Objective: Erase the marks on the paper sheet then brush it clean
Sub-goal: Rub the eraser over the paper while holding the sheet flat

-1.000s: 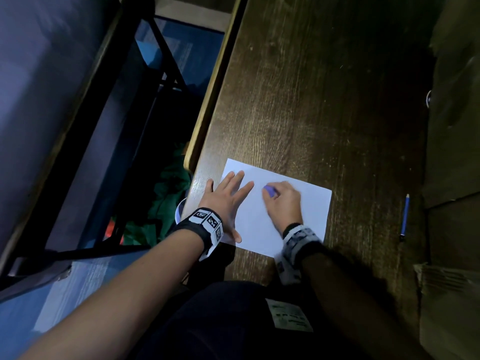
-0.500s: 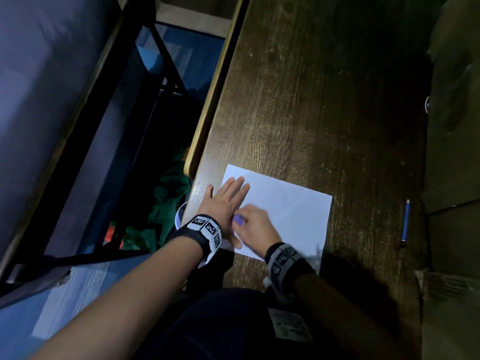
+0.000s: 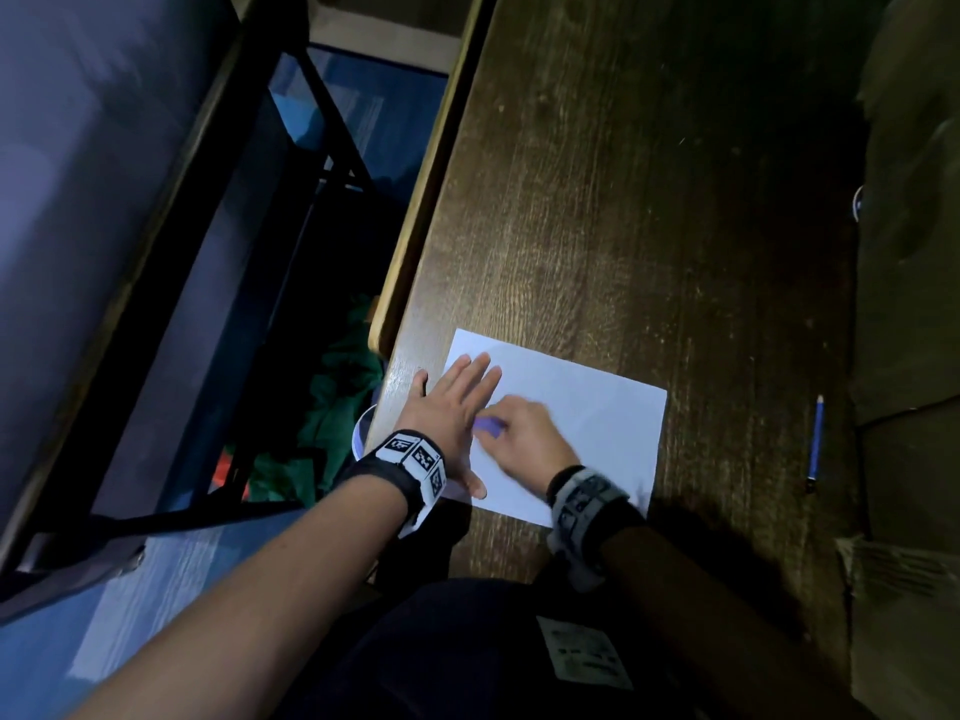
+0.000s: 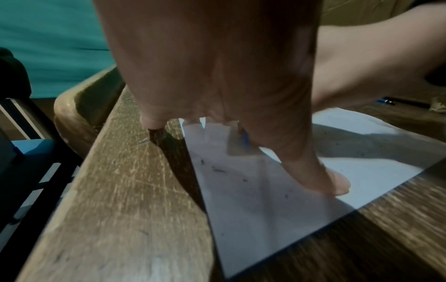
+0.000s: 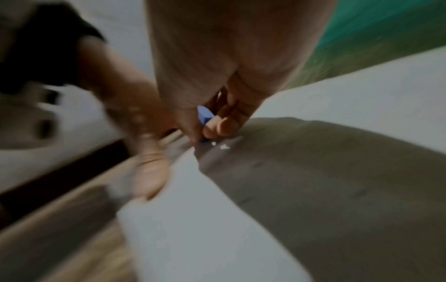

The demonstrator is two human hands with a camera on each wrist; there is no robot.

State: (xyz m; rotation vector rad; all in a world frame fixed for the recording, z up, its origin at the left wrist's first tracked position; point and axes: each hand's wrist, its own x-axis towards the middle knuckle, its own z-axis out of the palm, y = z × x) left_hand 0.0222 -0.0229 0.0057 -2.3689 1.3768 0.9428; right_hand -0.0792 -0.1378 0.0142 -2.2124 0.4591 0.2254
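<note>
A white paper sheet (image 3: 597,423) lies near the front left corner of the dark wooden table (image 3: 649,226). My left hand (image 3: 457,402) lies flat on the sheet's left edge with straight fingers, pinning it down. My right hand (image 3: 524,439) pinches a small blue-purple eraser (image 3: 488,426) and presses it on the paper right beside the left hand. In the right wrist view the eraser (image 5: 205,114) sits between thumb and fingertips, with white crumbs under it. The left wrist view shows dark specks on the paper sheet (image 4: 253,190).
A blue pencil (image 3: 815,441) lies on the table to the right of the sheet. Brown cardboard (image 3: 914,252) covers the table's right side. The table's left edge (image 3: 415,241) drops off to a dark frame and green cloth (image 3: 337,407) below.
My right hand has dragged the eraser from the sheet's middle toward me and left, up against the left hand. The left hand stays flat on the paper.
</note>
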